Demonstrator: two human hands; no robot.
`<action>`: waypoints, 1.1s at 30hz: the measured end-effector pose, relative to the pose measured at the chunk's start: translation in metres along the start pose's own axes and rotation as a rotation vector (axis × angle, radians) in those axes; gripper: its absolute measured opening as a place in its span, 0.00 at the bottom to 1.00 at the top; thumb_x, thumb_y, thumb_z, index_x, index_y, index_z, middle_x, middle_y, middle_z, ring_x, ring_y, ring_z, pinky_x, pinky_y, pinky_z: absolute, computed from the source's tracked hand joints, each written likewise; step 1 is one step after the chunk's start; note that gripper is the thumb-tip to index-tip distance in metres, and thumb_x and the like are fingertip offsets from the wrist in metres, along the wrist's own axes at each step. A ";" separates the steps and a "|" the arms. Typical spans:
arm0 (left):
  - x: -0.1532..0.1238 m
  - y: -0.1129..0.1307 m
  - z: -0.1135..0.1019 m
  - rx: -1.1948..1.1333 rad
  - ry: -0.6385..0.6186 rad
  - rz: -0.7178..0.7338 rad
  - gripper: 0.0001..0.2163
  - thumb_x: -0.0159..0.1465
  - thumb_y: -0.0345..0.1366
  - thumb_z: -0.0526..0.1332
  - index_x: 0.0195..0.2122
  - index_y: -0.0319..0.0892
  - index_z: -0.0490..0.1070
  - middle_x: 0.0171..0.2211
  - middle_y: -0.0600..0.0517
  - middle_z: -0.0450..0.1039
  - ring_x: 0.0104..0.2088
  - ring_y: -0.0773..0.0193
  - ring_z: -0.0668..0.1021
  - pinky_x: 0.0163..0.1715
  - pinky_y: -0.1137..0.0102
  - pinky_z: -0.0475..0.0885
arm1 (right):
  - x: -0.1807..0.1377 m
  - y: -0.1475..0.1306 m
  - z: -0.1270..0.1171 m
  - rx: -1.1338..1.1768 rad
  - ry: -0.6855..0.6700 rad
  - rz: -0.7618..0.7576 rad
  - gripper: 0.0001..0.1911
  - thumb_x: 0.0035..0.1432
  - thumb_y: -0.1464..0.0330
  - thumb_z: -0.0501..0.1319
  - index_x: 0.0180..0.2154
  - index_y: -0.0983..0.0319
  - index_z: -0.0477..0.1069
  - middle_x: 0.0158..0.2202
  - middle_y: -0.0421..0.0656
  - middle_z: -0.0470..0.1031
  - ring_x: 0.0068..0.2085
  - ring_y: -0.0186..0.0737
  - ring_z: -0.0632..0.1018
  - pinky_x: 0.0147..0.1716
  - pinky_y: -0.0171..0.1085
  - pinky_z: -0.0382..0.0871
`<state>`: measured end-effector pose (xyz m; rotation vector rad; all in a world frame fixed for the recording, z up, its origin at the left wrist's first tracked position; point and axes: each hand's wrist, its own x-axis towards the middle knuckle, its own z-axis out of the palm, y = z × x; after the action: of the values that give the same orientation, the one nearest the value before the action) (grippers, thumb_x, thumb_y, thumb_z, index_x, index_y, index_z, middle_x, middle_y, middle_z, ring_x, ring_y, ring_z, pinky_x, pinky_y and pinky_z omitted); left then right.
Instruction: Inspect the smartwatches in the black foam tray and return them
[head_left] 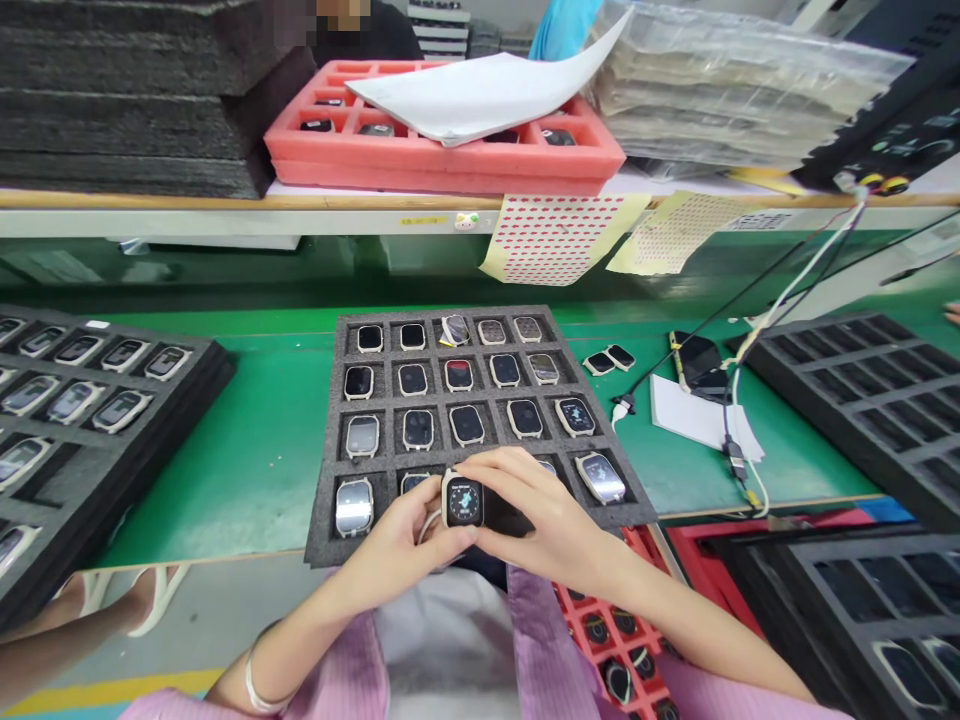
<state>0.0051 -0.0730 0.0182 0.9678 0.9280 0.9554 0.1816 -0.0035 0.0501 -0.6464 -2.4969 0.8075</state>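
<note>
A smartwatch body with no strap and a lit screen is held up in front of me. My left hand grips its left side, fingers closed. The fingers of my right hand are closed on its top and lower right edges. A thin white loop shows by my left fingers; its kind is unclear. Just beyond and below my hands lies a dark grey foam tray with rows of watch bodies in its pockets. One watch body at its right has a lit screen. My hands hide part of the front row.
Foam trays stand at left and right. Two small watch bodies, cables and white paper lie right of the middle tray. A shelf holds a red foam tray. A red tray sits low right.
</note>
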 end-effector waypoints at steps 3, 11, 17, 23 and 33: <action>0.002 -0.001 0.001 0.039 0.042 0.006 0.15 0.62 0.38 0.61 0.49 0.41 0.67 0.39 0.49 0.70 0.39 0.63 0.71 0.37 0.72 0.68 | 0.001 -0.003 0.005 -0.139 0.028 -0.051 0.17 0.60 0.70 0.58 0.51 0.63 0.65 0.45 0.50 0.72 0.46 0.47 0.72 0.46 0.49 0.67; 0.000 -0.006 0.000 0.051 0.167 -0.033 0.15 0.63 0.45 0.58 0.44 0.39 0.67 0.20 0.60 0.57 0.16 0.73 0.57 0.16 0.75 0.53 | 0.011 -0.001 0.014 -0.177 0.086 -0.080 0.17 0.60 0.71 0.57 0.51 0.64 0.65 0.44 0.50 0.73 0.45 0.48 0.73 0.46 0.50 0.67; 0.000 -0.004 -0.001 0.029 0.157 -0.015 0.14 0.62 0.44 0.59 0.43 0.39 0.69 0.17 0.61 0.55 0.16 0.73 0.55 0.19 0.74 0.54 | 0.013 -0.002 0.012 -0.146 0.052 -0.083 0.17 0.58 0.70 0.60 0.50 0.64 0.65 0.41 0.48 0.72 0.43 0.46 0.73 0.47 0.50 0.66; 0.000 -0.006 -0.001 0.035 0.143 0.001 0.12 0.63 0.43 0.59 0.41 0.40 0.69 0.20 0.60 0.58 0.18 0.73 0.56 0.21 0.74 0.56 | 0.010 -0.001 0.013 -0.147 0.040 -0.084 0.18 0.59 0.69 0.59 0.51 0.63 0.65 0.41 0.48 0.72 0.43 0.46 0.73 0.50 0.52 0.64; -0.004 0.001 -0.002 0.153 0.101 0.013 0.15 0.62 0.46 0.58 0.42 0.40 0.69 0.30 0.53 0.68 0.29 0.66 0.67 0.30 0.73 0.63 | 0.001 0.008 -0.014 -0.022 0.097 -0.059 0.21 0.54 0.70 0.64 0.50 0.61 0.65 0.47 0.48 0.70 0.50 0.47 0.70 0.50 0.49 0.65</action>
<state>0.0018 -0.0765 0.0191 1.0633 1.0938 0.9621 0.1901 0.0090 0.0552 -0.6018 -2.4286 0.7109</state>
